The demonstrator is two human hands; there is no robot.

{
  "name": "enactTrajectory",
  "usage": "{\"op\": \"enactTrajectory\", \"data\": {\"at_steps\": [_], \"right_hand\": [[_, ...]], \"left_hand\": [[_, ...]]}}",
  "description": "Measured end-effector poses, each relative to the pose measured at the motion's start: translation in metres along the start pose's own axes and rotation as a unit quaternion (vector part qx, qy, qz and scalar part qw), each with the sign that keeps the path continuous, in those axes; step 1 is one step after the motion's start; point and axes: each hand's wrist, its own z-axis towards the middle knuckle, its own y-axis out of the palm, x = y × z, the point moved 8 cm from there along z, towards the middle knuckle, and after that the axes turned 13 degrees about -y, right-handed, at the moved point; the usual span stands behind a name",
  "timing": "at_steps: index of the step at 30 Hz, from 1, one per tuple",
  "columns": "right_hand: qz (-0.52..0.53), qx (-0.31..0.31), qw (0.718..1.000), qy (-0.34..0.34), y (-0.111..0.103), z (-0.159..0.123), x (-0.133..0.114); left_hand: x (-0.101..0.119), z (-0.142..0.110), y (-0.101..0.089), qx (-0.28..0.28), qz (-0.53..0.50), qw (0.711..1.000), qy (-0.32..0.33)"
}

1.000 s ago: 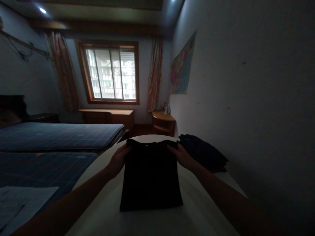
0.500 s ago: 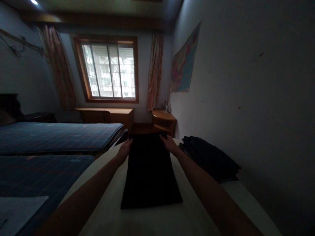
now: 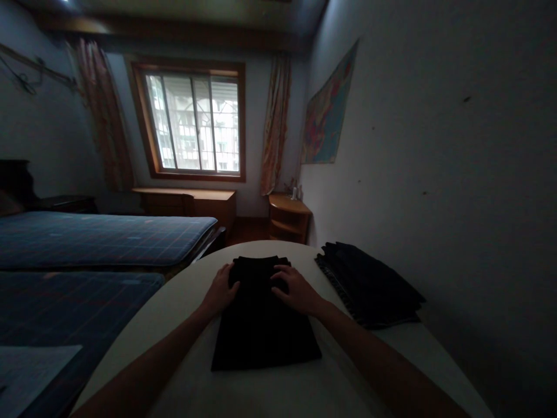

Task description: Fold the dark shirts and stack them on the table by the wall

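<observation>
A folded black garment (image 3: 265, 331) lies flat on the white round-ended table (image 3: 187, 360) in front of me; its kind is hard to tell in the dim light. My left hand (image 3: 221, 290) rests at its far left edge, thumb apart from the fingers, which lie on the cloth. On the far right part of the garment, my right hand (image 3: 298, 289) lies with its fingers spread over the top. Neither hand grips the cloth. Right of my right forearm, a stack of folded dark garments (image 3: 369, 284) sits on the table close to the wall.
Beds with blue plaid mattresses (image 3: 108, 238) stand to the left, a pale sheet (image 3: 35, 371) on the nearer one. Beyond the table are a wooden desk (image 3: 213, 197) and a corner shelf (image 3: 289, 203) under the window. The white wall (image 3: 435, 232) bounds the right.
The garment's far end, held up by both hands before, now lies down on the table. Both hands have come lower and nearer, loosening their grip to rest on the cloth.
</observation>
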Motion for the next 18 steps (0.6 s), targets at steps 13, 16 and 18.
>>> {"op": "enactTrajectory", "data": {"at_steps": [13, 16, 18], "right_hand": [[-0.222, -0.199, 0.938, -0.173, 0.040, -0.093, -0.102], [-0.247, -0.209, 0.927, -0.187, 0.040, -0.096, -0.103], [-0.233, -0.223, 0.928, -0.188, 0.034, -0.101, -0.111]], "left_hand": [[0.080, -0.178, -0.003, -0.199, 0.388, 0.802, 0.409], [0.077, -0.182, 0.001, -0.174, 0.407, 0.790, 0.424], [0.082, -0.191, 0.000, -0.185, 0.404, 0.789, 0.424]]}}
